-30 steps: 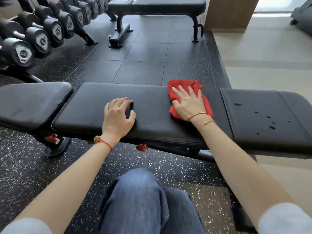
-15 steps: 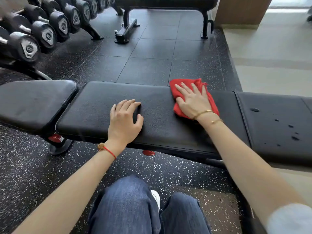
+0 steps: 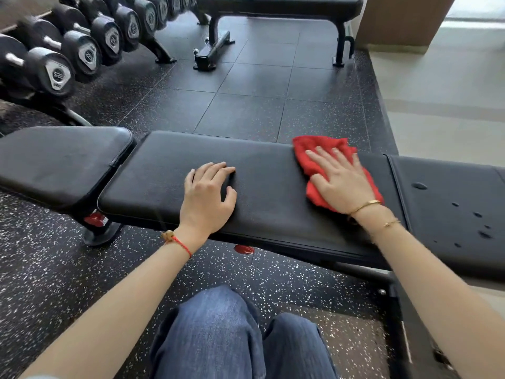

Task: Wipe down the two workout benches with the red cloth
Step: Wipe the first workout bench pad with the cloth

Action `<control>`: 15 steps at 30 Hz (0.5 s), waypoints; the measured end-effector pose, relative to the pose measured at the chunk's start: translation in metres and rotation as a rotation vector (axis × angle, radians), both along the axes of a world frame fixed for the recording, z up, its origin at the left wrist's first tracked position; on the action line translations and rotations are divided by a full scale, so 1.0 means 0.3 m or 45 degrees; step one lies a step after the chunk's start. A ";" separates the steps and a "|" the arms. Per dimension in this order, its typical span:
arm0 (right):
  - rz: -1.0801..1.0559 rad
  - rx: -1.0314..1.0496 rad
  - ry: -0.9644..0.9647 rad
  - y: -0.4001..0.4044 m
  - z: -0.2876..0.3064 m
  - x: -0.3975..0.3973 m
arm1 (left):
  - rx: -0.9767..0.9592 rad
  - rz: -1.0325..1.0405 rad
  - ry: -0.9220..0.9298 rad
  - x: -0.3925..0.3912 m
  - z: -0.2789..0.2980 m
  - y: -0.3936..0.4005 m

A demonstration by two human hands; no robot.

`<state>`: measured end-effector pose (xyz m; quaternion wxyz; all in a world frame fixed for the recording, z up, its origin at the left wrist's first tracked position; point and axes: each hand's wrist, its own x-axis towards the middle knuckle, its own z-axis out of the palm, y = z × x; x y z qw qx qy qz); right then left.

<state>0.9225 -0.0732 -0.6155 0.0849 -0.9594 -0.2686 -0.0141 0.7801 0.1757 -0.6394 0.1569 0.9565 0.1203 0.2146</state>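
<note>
Right hand (image 3: 341, 181) presses the crumpled red cloth (image 3: 319, 151) flat-fingered on the near black padded bench (image 3: 273, 192); left hand (image 3: 207, 198) rests, fingers bent, holding nothing. Next: wipe rightward over what look like droplets (image 3: 478, 222).

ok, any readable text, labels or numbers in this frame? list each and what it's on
Nothing can be read with confidence.
Dumbbell end caps: pale plates with printed marks, too blurred to read.
Red sticker on the near bench frame: too small to read.
Red sticker under the near bench: no legible characters.
Red cloth, bench pads, far bench: no text visible.
</note>
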 end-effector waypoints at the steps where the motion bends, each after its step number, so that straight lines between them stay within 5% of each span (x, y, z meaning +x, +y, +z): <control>1: -0.121 -0.007 0.034 -0.018 0.005 0.037 | 0.001 0.008 0.001 0.002 0.000 -0.002; 4: -0.279 -0.032 0.071 0.045 0.008 0.072 | 0.008 0.023 -0.004 0.003 -0.001 -0.007; 10: 0.132 -0.023 0.005 0.256 0.004 -0.162 | 0.003 0.026 0.001 0.004 0.004 -0.007; 15: 0.242 0.034 -0.012 0.121 -0.010 -0.295 | -0.003 -0.002 0.000 0.000 -0.004 0.006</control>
